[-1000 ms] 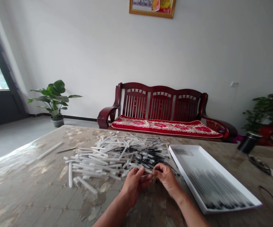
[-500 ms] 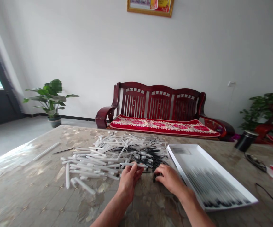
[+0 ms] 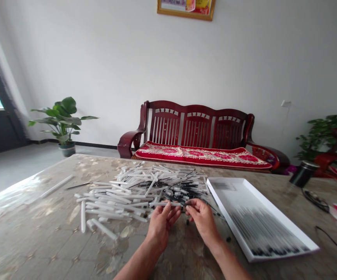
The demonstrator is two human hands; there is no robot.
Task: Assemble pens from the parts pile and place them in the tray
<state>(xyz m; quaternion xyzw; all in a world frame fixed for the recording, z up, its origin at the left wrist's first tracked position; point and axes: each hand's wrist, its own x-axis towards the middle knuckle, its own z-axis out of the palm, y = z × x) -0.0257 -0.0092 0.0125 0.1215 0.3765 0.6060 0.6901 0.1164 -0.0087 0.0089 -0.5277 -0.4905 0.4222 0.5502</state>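
My left hand (image 3: 160,223) is closed on a white pen barrel (image 3: 165,204), held level between thumb and fingers above the table. At the barrel's right end, the fingertips of my right hand (image 3: 201,217) are pinched together. They seem to grip something small and dark, too hidden to name. Behind both hands spreads a heap of white pen barrels (image 3: 113,200), with dark thin pen parts (image 3: 183,190) mixed in on its right side. Two small black pieces lie by my right hand, one of them a black bit (image 3: 228,239) near the box.
A shallow white box (image 3: 285,222) to the right holds a row of pens with dark ends. A single barrel (image 3: 57,186) and a thin dark rod (image 3: 77,186) lie at left. A black canister (image 3: 304,174) and cables (image 3: 316,201) are at far right. Beyond the table stands a wooden bench (image 3: 197,128).
My right hand has risen from the tabletop and moved left to the barrel's right end. My left hand still holds the barrel, shifted slightly right.
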